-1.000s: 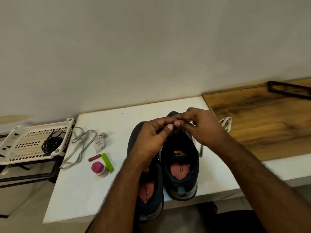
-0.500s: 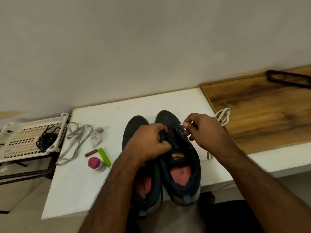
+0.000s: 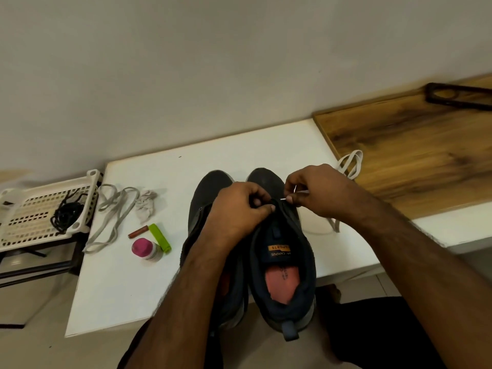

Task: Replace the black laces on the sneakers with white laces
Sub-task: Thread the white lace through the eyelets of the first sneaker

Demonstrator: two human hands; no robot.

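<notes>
Two dark sneakers side by side on white table (image 3: pixel 127 278), toes toward wall. Left hand (image 3: pixel 237 211) curls fingers on front edge of right sneaker (image 3: pixel 282 251), pinching it. Right hand (image 3: pixel 316 193) pinches tip of white lace (image 3: pixel 348 166) just beside left fingertips; rest of lace trails right, looping onto wooden board (image 3: pixel 415 161). Left sneaker (image 3: pixel 205 193) partly under left arm. Black lace (image 3: pixel 65 214) sits in white basket (image 3: pixel 32 235), far left.

I see a pink-capped bottle (image 3: pixel 145 247) touching a green bar (image 3: pixel 159 237), a crumpled cloth (image 3: pixel 146 205), a perforated rack (image 3: pixel 34 217), and a wooden board (image 3: pixel 415 161)
</notes>
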